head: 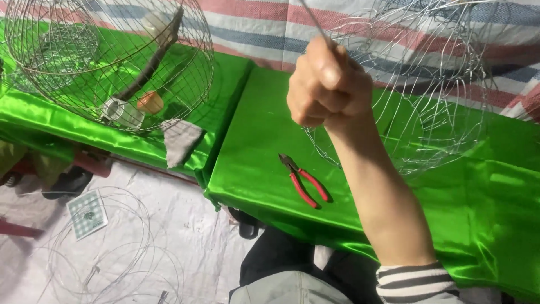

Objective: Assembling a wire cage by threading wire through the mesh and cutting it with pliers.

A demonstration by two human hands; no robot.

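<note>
My right hand point(329, 84) is raised over the green satin-covered table point(259, 146), closed in a fist on a thin metal wire point(315, 22) that runs up and left out of the fist. The wire belongs to a half-built round wire frame point(444, 90) standing just behind and to the right of the hand. Red-handled pliers point(304, 183) lie on the cloth below the hand, apart from it. My forearm in a striped sleeve point(413, 281) comes in from the lower right. My left hand is out of view.
A finished round wire cage point(107, 56) stands at the back left, with a white roll point(121, 111) and an orange object point(150, 102) seen through it. A grey cloth scrap point(181, 141) hangs at the table edge. Loose wire hoops point(101, 253) and a checked card point(87, 214) lie on the floor sheet.
</note>
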